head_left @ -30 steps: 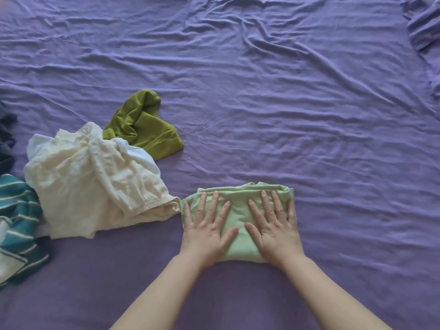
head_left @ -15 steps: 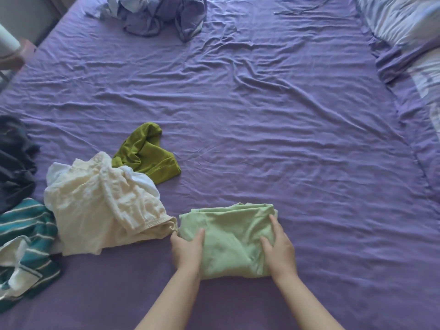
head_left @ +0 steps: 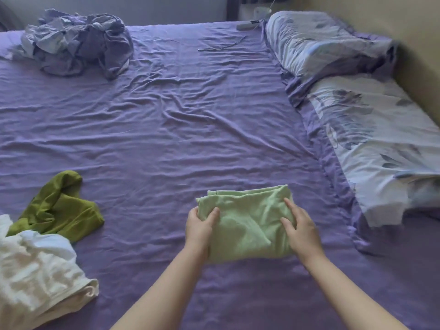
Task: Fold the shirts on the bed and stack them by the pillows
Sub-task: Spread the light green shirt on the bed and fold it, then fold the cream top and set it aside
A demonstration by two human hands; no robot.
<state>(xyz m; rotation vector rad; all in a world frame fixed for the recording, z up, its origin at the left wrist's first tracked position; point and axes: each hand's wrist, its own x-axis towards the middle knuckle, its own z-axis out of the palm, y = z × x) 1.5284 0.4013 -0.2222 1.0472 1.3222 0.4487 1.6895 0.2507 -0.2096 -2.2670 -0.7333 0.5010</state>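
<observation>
The person is gripping a folded light green shirt (head_left: 245, 222) by its two sides: the left hand (head_left: 198, 225) is pinching the left edge, thumb on top and fingers underneath, while the right hand (head_left: 301, 228) is clasping the right edge, probably so the folds hold together during carrying. The bundle is sitting over the purple bed sheet (head_left: 166, 120), near the pillows (head_left: 357, 103) on the right, its likely destination. An olive shirt (head_left: 57, 208) and a white garment (head_left: 35, 270) are lying crumpled at the left, apparently awaiting folding.
</observation>
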